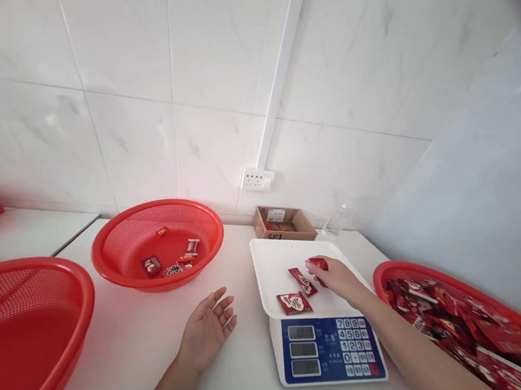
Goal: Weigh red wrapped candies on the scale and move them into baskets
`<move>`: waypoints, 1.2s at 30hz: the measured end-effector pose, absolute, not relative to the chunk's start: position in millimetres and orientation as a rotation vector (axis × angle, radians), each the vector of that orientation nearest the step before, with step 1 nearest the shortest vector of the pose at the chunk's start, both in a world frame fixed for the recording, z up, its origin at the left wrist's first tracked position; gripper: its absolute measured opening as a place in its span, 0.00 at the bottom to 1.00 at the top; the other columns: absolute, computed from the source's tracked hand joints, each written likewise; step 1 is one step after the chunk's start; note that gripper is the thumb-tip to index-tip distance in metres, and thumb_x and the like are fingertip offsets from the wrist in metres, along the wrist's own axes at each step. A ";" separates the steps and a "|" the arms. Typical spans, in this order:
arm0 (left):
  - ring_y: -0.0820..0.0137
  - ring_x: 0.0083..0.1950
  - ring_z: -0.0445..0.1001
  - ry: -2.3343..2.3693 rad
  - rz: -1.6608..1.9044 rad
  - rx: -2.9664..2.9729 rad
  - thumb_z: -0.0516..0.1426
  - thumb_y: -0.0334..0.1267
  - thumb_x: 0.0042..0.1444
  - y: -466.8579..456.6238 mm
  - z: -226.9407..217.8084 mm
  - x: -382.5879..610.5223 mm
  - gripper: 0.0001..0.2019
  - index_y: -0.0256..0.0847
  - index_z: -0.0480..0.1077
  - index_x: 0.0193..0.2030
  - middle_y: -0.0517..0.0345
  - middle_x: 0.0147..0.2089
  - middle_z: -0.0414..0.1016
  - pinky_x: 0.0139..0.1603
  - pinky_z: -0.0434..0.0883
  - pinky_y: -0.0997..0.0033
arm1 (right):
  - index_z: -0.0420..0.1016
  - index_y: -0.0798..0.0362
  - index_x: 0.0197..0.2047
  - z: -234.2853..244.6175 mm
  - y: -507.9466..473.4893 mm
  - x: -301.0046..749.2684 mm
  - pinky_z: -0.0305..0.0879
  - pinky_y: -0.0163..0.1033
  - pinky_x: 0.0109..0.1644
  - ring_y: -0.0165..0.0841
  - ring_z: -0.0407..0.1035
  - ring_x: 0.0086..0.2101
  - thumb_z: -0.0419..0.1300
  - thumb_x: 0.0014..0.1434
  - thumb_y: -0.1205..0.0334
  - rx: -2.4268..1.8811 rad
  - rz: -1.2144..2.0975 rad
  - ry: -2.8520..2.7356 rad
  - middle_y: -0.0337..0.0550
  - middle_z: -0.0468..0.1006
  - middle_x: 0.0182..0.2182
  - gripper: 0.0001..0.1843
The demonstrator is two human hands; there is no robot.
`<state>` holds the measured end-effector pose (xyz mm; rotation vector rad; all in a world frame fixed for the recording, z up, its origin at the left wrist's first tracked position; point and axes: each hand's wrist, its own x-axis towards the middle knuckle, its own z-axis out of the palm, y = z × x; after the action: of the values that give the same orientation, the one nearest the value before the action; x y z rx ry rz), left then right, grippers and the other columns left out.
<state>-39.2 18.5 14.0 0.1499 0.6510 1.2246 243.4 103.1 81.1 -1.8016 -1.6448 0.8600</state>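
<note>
My right hand (336, 278) reaches over the white pan (273, 257) of an electronic scale (326, 349) and is closed on a red candy packet (319, 264). Two more red packets (298, 291) lie on the pan just left of that hand. My left hand (208, 330) rests open on the white table, palm up, fingers spread, holding nothing, left of the scale.
A round red basket (117, 236) with several packets stands at the back. A large red basket (75, 302) sits at the left. A red basket (386, 271) full of red packets is at the right. A small cardboard box (283, 224) stands by the tiled wall.
</note>
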 end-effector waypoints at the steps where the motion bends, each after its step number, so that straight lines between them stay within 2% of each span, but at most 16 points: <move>1: 0.72 0.31 0.73 0.652 1.222 0.151 0.53 0.35 0.57 18.3 13.5 -38.9 0.08 0.40 0.70 0.41 0.55 0.37 0.74 0.40 0.70 0.67 | 0.71 0.53 0.36 78.6 102.2 243.3 0.65 0.37 0.36 0.34 0.71 0.31 0.56 0.51 0.50 -1.761 0.924 -1.545 0.45 0.77 0.32 0.16; 5: 0.73 0.31 0.73 0.652 1.215 0.163 0.54 0.36 0.57 18.4 12.1 -38.1 0.08 0.40 0.70 0.42 0.55 0.37 0.75 0.40 0.70 0.68 | 0.69 0.54 0.44 66.2 101.6 242.0 0.68 0.39 0.39 0.35 0.73 0.34 0.63 0.45 0.51 -1.464 1.151 -1.123 0.45 0.77 0.34 0.24; 10: 0.73 0.31 0.73 0.655 1.213 0.163 0.54 0.36 0.56 18.8 12.0 -38.6 0.08 0.40 0.70 0.42 0.55 0.36 0.75 0.40 0.69 0.68 | 0.67 0.53 0.49 56.0 105.9 246.6 0.68 0.41 0.42 0.38 0.72 0.39 0.66 0.42 0.52 -1.405 1.062 -1.084 0.41 0.77 0.31 0.30; 15: 0.72 0.31 0.73 0.652 1.212 0.160 0.54 0.36 0.56 18.5 10.8 -38.3 0.08 0.40 0.70 0.42 0.55 0.37 0.75 0.41 0.69 0.67 | 0.70 0.51 0.43 56.0 110.7 255.9 0.70 0.40 0.40 0.39 0.70 0.43 0.65 0.43 0.55 -1.356 1.087 -0.923 0.43 0.77 0.34 0.23; 18: 0.72 0.31 0.73 0.665 1.209 0.158 0.54 0.36 0.56 18.4 10.7 -37.6 0.08 0.40 0.70 0.42 0.55 0.37 0.75 0.40 0.69 0.67 | 0.69 0.48 0.38 57.8 113.8 259.2 0.71 0.41 0.36 0.38 0.71 0.42 0.64 0.43 0.57 -1.314 1.160 -0.753 0.43 0.77 0.35 0.17; 21: 0.72 0.31 0.73 0.664 1.204 0.154 0.54 0.36 0.57 18.5 11.5 -37.3 0.08 0.40 0.70 0.42 0.55 0.37 0.75 0.40 0.69 0.67 | 0.69 0.48 0.38 60.0 113.7 259.6 0.71 0.40 0.34 0.36 0.71 0.39 0.62 0.46 0.58 -1.301 1.179 -0.692 0.43 0.77 0.37 0.14; 27: 0.72 0.31 0.73 0.673 1.221 0.160 0.55 0.36 0.56 18.9 13.6 -37.7 0.08 0.40 0.70 0.42 0.55 0.36 0.75 0.40 0.69 0.68 | 0.67 0.50 0.41 67.3 102.1 259.4 0.68 0.38 0.37 0.34 0.71 0.37 0.53 0.55 0.49 -1.377 1.230 -0.909 0.45 0.77 0.41 0.16; 32: 0.73 0.31 0.73 0.680 1.217 0.151 0.55 0.36 0.55 19.6 13.9 -36.7 0.08 0.40 0.70 0.41 0.56 0.36 0.75 0.40 0.69 0.68 | 0.62 0.48 0.43 74.6 91.8 262.3 0.67 0.40 0.38 0.34 0.71 0.35 0.49 0.54 0.42 -1.466 1.160 -1.074 0.46 0.76 0.45 0.21; 36: 0.73 0.30 0.73 0.691 1.219 0.156 0.56 0.36 0.55 19.1 13.7 -35.8 0.08 0.40 0.70 0.42 0.55 0.36 0.75 0.40 0.70 0.68 | 0.61 0.48 0.40 79.4 91.0 262.8 0.66 0.39 0.39 0.34 0.71 0.34 0.51 0.51 0.41 -1.462 1.032 -1.065 0.44 0.78 0.37 0.21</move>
<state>-35.8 19.1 13.7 0.1557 0.6909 1.2193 262.8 91.0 79.4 -1.4618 -1.0654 1.0318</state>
